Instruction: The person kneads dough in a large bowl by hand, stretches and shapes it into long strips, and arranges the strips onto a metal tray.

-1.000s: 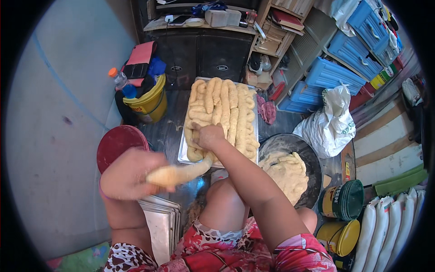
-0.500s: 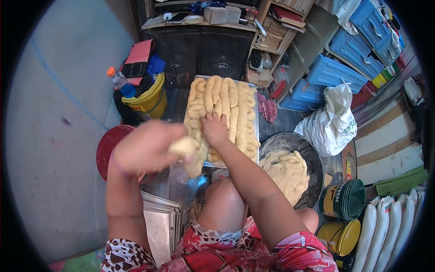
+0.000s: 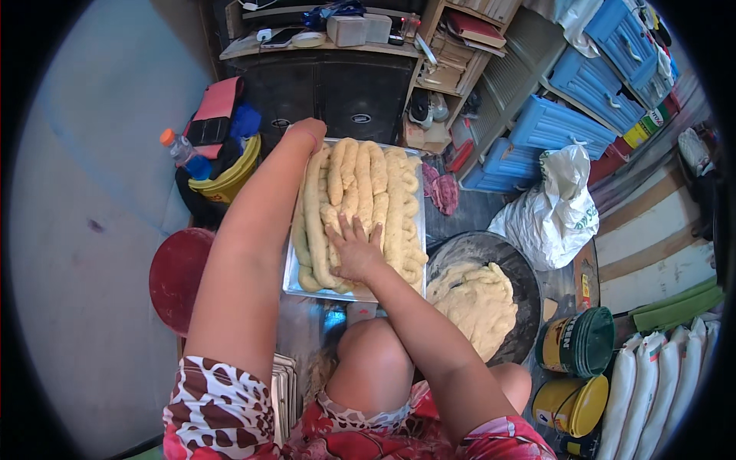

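Thick, pale yellow dough ropes lie side by side, mostly lengthwise, in a shiny metal tray in front of me. One long rope runs along the tray's left side up to the far left corner. There my left hand is closed around its far end, though the fingertips are hidden. My right hand rests palm down on the ropes near the tray's middle, fingers spread. A large mass of dough sits in a round dark basin to the right of the tray.
Left stand a dark red round container and a yellow bucket holding a bottle. Stacked trays are beside my leg. A white sack, blue drawers, a green bucket and a yellow bucket line the right.
My left hand has swept forward from the near left to the tray's far left corner, laying the dough rope along that side. My right hand has shifted nearer and flattened on the dough.
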`<state>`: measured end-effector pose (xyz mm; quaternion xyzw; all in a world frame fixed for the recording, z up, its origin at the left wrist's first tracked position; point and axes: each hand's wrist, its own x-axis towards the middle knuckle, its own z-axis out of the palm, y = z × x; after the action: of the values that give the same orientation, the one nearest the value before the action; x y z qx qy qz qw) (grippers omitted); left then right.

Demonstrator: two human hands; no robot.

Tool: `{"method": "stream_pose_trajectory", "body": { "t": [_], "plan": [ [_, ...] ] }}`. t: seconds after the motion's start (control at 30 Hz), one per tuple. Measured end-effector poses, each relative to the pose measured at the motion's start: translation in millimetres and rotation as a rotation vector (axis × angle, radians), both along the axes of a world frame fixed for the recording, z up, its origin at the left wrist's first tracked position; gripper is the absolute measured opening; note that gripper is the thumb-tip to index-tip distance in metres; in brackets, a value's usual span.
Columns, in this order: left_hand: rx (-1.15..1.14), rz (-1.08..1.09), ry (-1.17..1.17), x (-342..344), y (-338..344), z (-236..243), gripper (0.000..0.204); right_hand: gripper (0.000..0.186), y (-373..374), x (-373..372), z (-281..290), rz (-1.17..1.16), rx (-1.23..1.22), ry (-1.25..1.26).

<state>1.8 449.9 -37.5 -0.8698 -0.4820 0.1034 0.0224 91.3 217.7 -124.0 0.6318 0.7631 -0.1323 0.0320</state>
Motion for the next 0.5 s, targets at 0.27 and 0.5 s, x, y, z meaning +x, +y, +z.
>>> {"method": "stream_pose_trajectory", "body": {
  "t": [0.27, 0.5],
  "plan": [
    [0.303, 0.204, -0.415, 37, 12, -63, 0.027, 0.088, 4, 20, -4, 0.055, -0.018, 0.112],
    [-0.035, 0.561, -0.845, 39, 25, -98, 0.035, 0.08, 7, 20, -14, 0.181, 0.116, 0.109]
  ]
}}
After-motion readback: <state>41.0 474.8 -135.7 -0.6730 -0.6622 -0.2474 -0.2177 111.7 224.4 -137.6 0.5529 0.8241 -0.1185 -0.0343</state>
